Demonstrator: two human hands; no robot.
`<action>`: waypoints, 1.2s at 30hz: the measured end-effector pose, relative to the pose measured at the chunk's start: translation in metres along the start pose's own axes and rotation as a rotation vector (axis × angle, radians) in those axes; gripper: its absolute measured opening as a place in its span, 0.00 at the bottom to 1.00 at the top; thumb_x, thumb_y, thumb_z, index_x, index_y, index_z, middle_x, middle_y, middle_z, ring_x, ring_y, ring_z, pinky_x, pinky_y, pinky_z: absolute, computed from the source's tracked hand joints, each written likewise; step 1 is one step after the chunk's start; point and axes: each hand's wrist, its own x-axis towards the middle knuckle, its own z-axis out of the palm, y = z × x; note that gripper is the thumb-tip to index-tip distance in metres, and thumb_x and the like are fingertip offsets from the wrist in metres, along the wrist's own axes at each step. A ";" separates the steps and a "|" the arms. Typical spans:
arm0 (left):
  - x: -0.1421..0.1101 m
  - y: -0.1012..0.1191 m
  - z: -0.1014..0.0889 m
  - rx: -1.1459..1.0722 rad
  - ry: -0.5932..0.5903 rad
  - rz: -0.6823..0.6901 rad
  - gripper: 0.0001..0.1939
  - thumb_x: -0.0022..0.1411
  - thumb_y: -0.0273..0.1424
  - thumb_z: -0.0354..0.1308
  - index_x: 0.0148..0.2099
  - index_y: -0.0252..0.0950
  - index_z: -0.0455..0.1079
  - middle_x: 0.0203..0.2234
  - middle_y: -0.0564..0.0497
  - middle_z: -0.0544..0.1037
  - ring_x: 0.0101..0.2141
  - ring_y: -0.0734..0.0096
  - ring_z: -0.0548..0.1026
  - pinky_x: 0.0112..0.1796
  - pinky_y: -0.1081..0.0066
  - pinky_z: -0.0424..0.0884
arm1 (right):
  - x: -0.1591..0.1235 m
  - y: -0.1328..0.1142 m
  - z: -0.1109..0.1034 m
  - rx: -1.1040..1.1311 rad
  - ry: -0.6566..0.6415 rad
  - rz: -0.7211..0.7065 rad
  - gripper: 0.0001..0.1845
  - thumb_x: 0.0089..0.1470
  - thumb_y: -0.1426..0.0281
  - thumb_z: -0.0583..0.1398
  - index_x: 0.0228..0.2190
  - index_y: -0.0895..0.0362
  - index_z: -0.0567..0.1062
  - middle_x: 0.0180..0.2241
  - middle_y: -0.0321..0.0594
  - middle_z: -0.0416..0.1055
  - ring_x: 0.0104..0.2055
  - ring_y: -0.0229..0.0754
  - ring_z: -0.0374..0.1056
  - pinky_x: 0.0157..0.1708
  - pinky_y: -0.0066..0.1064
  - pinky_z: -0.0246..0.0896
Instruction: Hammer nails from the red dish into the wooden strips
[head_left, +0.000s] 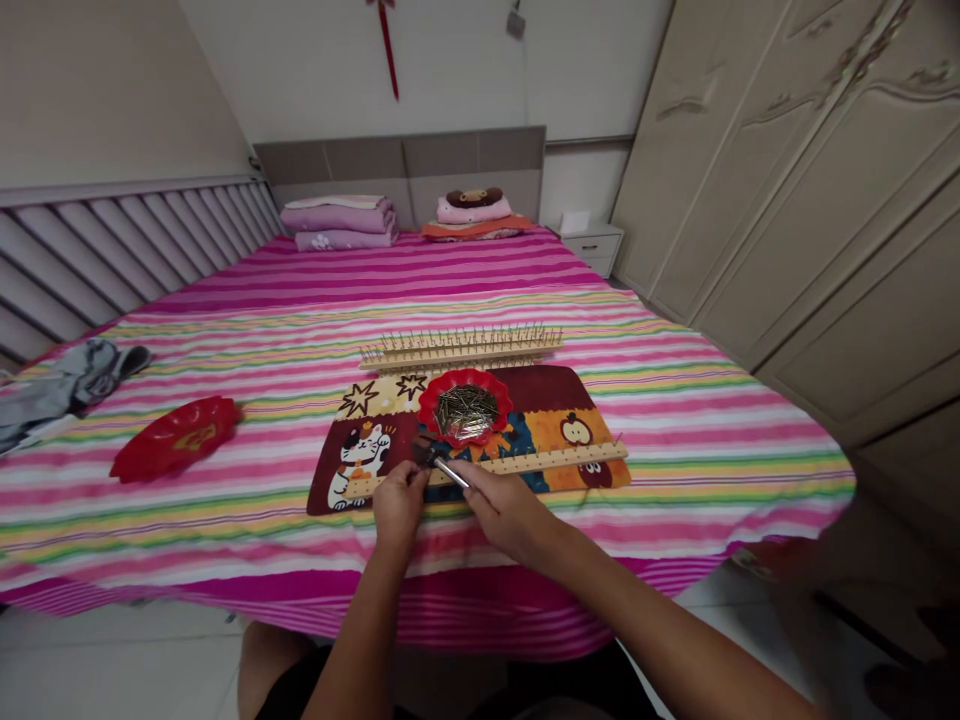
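Note:
My right hand is closed around the metal handle of a hammer. The dark, blurred hammer head is over a wooden strip that has a row of small holes. On the left part of this strip my left hand is pinched closed, right beside the hammer head; what its fingertips hold is too small to make out. Just beyond the hands stands a red scalloped bowl full of nails. Strip and bowl rest on a patterned mat with a cat figure.
Behind the mat lie wooden strips with many nails sticking up. Over to the left are a red tray and grey cloth. Folded bedding sits at the headboard, and a wardrobe stands to the right of the bed.

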 end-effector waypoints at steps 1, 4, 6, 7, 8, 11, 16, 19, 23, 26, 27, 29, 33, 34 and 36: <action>0.000 0.000 0.000 -0.006 -0.003 -0.002 0.07 0.54 0.34 0.56 0.26 0.40 0.70 0.20 0.54 0.74 0.25 0.71 0.69 0.29 0.73 0.59 | -0.005 -0.001 -0.002 0.009 0.011 -0.001 0.25 0.59 0.76 0.49 0.56 0.52 0.66 0.44 0.40 0.77 0.43 0.43 0.73 0.43 0.34 0.67; 0.000 0.000 0.001 -0.068 -0.024 -0.016 0.05 0.54 0.33 0.56 0.28 0.40 0.71 0.23 0.53 0.76 0.27 0.69 0.72 0.31 0.72 0.62 | -0.029 0.000 -0.008 0.085 0.049 0.002 0.25 0.61 0.74 0.48 0.58 0.49 0.64 0.48 0.37 0.75 0.46 0.41 0.72 0.46 0.33 0.66; -0.001 -0.001 0.002 -0.134 -0.048 -0.031 0.05 0.52 0.33 0.56 0.31 0.39 0.72 0.25 0.53 0.77 0.28 0.68 0.73 0.33 0.71 0.65 | -0.050 0.008 -0.008 0.173 0.046 0.056 0.24 0.61 0.74 0.49 0.58 0.50 0.64 0.48 0.37 0.75 0.44 0.40 0.73 0.46 0.32 0.66; -0.002 -0.001 0.002 -0.156 -0.047 -0.034 0.06 0.51 0.34 0.57 0.33 0.39 0.72 0.26 0.52 0.77 0.29 0.68 0.73 0.34 0.71 0.66 | -0.061 0.014 -0.007 0.208 0.029 0.105 0.24 0.61 0.74 0.49 0.57 0.50 0.65 0.46 0.36 0.76 0.43 0.40 0.73 0.45 0.31 0.67; -0.002 0.000 0.002 -0.163 -0.035 -0.027 0.09 0.51 0.35 0.58 0.35 0.39 0.72 0.27 0.52 0.76 0.29 0.68 0.73 0.36 0.70 0.67 | -0.072 0.021 -0.004 0.233 -0.011 0.157 0.25 0.61 0.75 0.49 0.57 0.50 0.65 0.47 0.35 0.76 0.46 0.40 0.73 0.47 0.32 0.66; -0.004 0.003 0.000 -0.110 0.082 0.060 0.14 0.50 0.37 0.58 0.40 0.37 0.72 0.32 0.49 0.75 0.31 0.66 0.72 0.39 0.67 0.68 | -0.102 0.045 0.008 0.271 -0.067 0.249 0.27 0.60 0.75 0.50 0.59 0.50 0.64 0.53 0.36 0.72 0.54 0.43 0.68 0.54 0.35 0.62; 0.006 0.024 -0.007 0.024 0.225 0.297 0.11 0.56 0.35 0.53 0.37 0.37 0.73 0.34 0.46 0.76 0.39 0.62 0.72 0.45 0.63 0.66 | -0.130 0.076 0.029 0.357 -0.083 0.355 0.23 0.60 0.72 0.51 0.55 0.54 0.69 0.53 0.42 0.72 0.55 0.46 0.68 0.55 0.36 0.60; 0.022 0.045 -0.005 0.143 0.100 0.338 0.11 0.58 0.33 0.52 0.36 0.37 0.74 0.34 0.47 0.78 0.39 0.62 0.72 0.44 0.64 0.66 | -0.133 0.083 0.033 0.377 -0.063 0.371 0.23 0.60 0.72 0.51 0.56 0.57 0.69 0.53 0.44 0.72 0.56 0.47 0.67 0.56 0.37 0.59; 0.045 0.073 0.010 0.375 -0.175 0.333 0.12 0.58 0.31 0.52 0.37 0.39 0.77 0.37 0.48 0.80 0.41 0.61 0.73 0.43 0.65 0.65 | -0.129 0.085 0.032 0.404 -0.046 0.365 0.23 0.59 0.74 0.51 0.55 0.54 0.70 0.53 0.42 0.72 0.55 0.45 0.67 0.56 0.35 0.59; 0.060 0.088 0.023 0.560 -0.372 0.313 0.13 0.57 0.30 0.52 0.39 0.42 0.77 0.39 0.49 0.80 0.44 0.60 0.74 0.43 0.65 0.65 | -0.129 0.085 0.031 0.427 -0.037 0.356 0.23 0.59 0.75 0.51 0.54 0.52 0.70 0.53 0.40 0.73 0.54 0.44 0.68 0.55 0.33 0.60; 0.064 0.091 0.027 0.611 -0.413 0.299 0.13 0.56 0.30 0.52 0.39 0.43 0.77 0.40 0.49 0.80 0.44 0.59 0.74 0.43 0.65 0.65 | -0.129 0.085 0.031 0.441 -0.034 0.350 0.22 0.60 0.75 0.51 0.54 0.51 0.70 0.53 0.40 0.73 0.54 0.44 0.69 0.54 0.33 0.61; 0.071 0.095 0.033 0.681 -0.460 0.274 0.13 0.56 0.30 0.53 0.39 0.43 0.77 0.40 0.48 0.80 0.44 0.58 0.74 0.43 0.64 0.64 | -0.129 0.085 0.030 0.463 -0.030 0.344 0.22 0.61 0.74 0.51 0.54 0.51 0.71 0.53 0.39 0.73 0.53 0.43 0.70 0.53 0.32 0.62; 0.078 0.097 0.036 0.720 -0.493 0.272 0.10 0.54 0.30 0.53 0.34 0.39 0.77 0.35 0.44 0.81 0.40 0.58 0.76 0.40 0.64 0.65 | -0.130 0.087 0.030 0.460 -0.030 0.357 0.22 0.60 0.75 0.51 0.54 0.51 0.71 0.51 0.39 0.75 0.51 0.44 0.71 0.51 0.31 0.63; 0.079 0.096 0.035 0.724 -0.501 0.282 0.10 0.55 0.30 0.53 0.34 0.39 0.77 0.34 0.43 0.81 0.39 0.58 0.76 0.40 0.65 0.65 | -0.130 0.087 0.029 0.454 -0.033 0.357 0.22 0.59 0.75 0.52 0.54 0.51 0.71 0.50 0.39 0.75 0.51 0.44 0.71 0.51 0.30 0.63; 0.079 0.095 0.033 0.720 -0.513 0.312 0.10 0.55 0.30 0.52 0.34 0.38 0.76 0.34 0.43 0.81 0.39 0.59 0.76 0.40 0.66 0.65 | -0.129 0.088 0.030 0.437 -0.040 0.352 0.23 0.59 0.75 0.52 0.54 0.50 0.71 0.50 0.39 0.75 0.50 0.43 0.71 0.51 0.30 0.64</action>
